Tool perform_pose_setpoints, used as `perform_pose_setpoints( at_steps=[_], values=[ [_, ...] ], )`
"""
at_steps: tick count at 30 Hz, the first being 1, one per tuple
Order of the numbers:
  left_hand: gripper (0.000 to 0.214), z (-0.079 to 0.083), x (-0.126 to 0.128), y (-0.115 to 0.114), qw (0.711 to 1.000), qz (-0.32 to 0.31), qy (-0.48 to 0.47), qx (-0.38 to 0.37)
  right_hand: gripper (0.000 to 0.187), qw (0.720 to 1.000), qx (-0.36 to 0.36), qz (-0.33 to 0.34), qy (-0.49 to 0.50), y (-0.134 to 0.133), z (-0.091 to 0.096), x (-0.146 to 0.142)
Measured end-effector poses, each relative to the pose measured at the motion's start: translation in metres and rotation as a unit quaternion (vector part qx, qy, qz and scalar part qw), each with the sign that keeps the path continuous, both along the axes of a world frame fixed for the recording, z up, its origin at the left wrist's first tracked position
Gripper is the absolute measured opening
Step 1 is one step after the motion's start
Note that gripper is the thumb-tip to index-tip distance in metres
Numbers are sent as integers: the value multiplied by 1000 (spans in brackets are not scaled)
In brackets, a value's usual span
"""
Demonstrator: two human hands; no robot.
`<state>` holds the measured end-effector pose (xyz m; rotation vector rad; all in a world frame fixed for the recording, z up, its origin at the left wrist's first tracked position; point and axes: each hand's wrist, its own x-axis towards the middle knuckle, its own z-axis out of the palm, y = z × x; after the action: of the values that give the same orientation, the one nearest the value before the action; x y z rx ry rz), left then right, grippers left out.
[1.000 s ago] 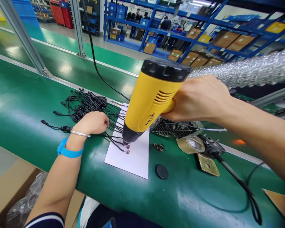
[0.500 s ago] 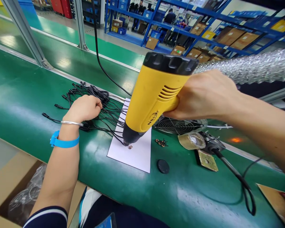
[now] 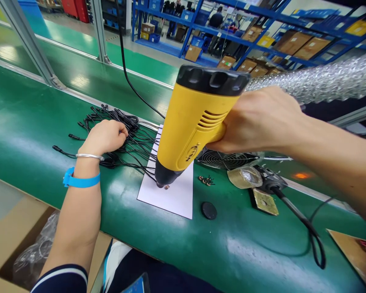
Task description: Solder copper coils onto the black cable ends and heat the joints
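My right hand [image 3: 259,120] grips a yellow heat gun [image 3: 190,126] by its handle, with the black nozzle tilted down over a white sheet [image 3: 177,199]. Just under the nozzle, the end of a cable and a small copper-coloured piece [image 3: 166,187] show on the sheet. My left hand [image 3: 105,136] is closed over a bundle of black cables [image 3: 131,122], its fingertips partly hidden. From there the cables fan out to the right onto the sheet, and their connector ends lie to the left.
On the green bench lie a small pile of copper-and-black parts [image 3: 206,180], a black round cap [image 3: 209,210], a tape roll [image 3: 245,177] and a soldering-iron stand [image 3: 270,183]. A fan grille [image 3: 225,160] sits behind. A silver duct [image 3: 320,81] crosses at upper right; a cardboard box [image 3: 15,232] stands lower left.
The view has shifted slightly. Both hands keep their grips, and the heat gun's nozzle stays over the cable ends on the sheet.
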<state>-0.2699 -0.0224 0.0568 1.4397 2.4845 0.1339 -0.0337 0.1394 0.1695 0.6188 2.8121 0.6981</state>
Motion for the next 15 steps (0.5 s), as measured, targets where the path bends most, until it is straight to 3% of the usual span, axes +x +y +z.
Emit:
perform_pose_setpoints(
  at_steps=[15],
  values=[
    [33,-2,-8,0,1000,18,21,8,54,999,19,-1,42,19,4,12]
  ],
)
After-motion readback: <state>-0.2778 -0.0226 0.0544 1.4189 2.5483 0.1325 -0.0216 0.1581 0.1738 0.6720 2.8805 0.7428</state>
